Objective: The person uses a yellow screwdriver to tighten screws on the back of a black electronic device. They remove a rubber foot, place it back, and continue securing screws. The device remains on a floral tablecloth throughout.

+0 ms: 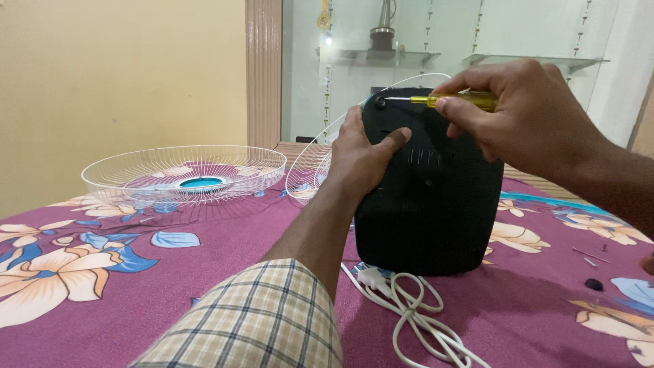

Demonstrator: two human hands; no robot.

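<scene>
Bed/table w/ magenta floral cloth fills the frame. Black fan motor housing stands upright on it, centre-right, back cover facing cam. White wire fan guard lies flat on cloth, far left, blue hub in middle; 2nd wire guard sits behind housing, partly hidden. Left hand flat on housing's upper left, fingers spread, thumb out, steadying not gripping. Right hand closed round yellow-handled screwdriver, thumb + fingers pinching handle; tip at screw hole on housing's top left corner. White power cord coiled on cloth just in front of housing. Loose screws lie on cloth, far right.
</scene>
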